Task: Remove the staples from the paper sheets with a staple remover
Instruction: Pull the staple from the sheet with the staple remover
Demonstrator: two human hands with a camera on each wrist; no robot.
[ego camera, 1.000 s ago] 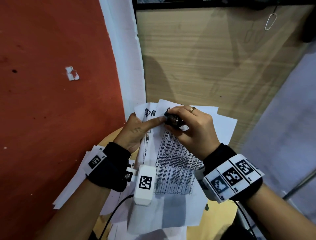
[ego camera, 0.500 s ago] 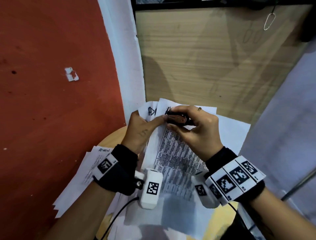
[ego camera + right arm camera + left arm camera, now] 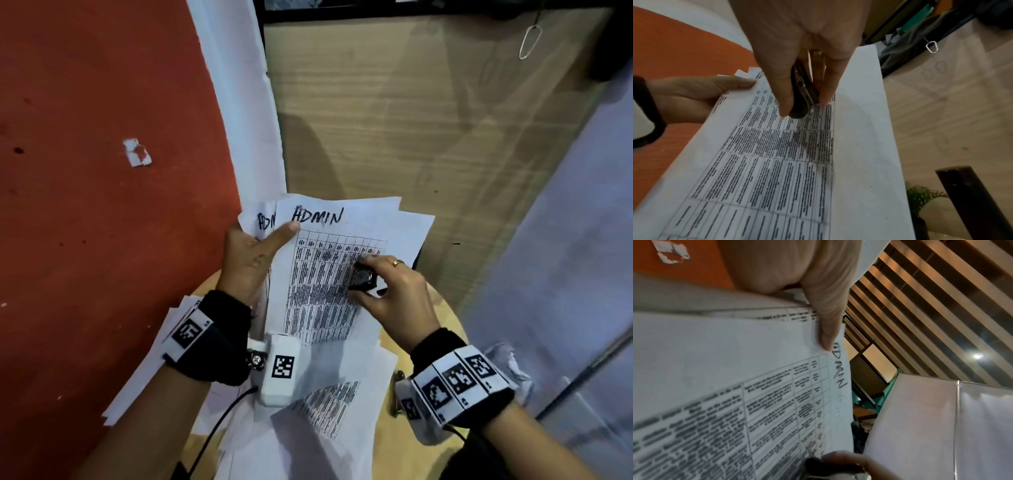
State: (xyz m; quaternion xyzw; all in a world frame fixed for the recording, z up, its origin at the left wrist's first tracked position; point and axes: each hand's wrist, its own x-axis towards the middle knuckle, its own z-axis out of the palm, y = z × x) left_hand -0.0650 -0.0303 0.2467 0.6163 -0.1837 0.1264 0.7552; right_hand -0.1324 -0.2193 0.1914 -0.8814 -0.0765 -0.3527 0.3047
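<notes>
Paper sheets [image 3: 322,274] make the biggest thing before the person: a loose bundle printed with a table, the word ADMIN handwritten along its far edge. Its long axis runs from the person's body away toward the wooden panel [image 3: 428,120], and it is tilted up off the round tabletop [image 3: 448,318], which carries more sheets lying flat underneath. The left hand [image 3: 250,260] holds the bundle at its far left corner, thumb pressed flat on the top page just beside the handwriting, the other fingers hidden behind the paper. The right hand [image 3: 394,294] sits over the right half of the printed table, well apart from the left thumb, and pinches a small dark staple remover [image 3: 361,277] between thumb and fingers. From the right wrist view the staple remover [image 3: 803,95] runs along the fingers, its tip pointing down onto the upper rows of the table and touching or nearly touching the page; whether a staple is caught in it I cannot tell.
</notes>
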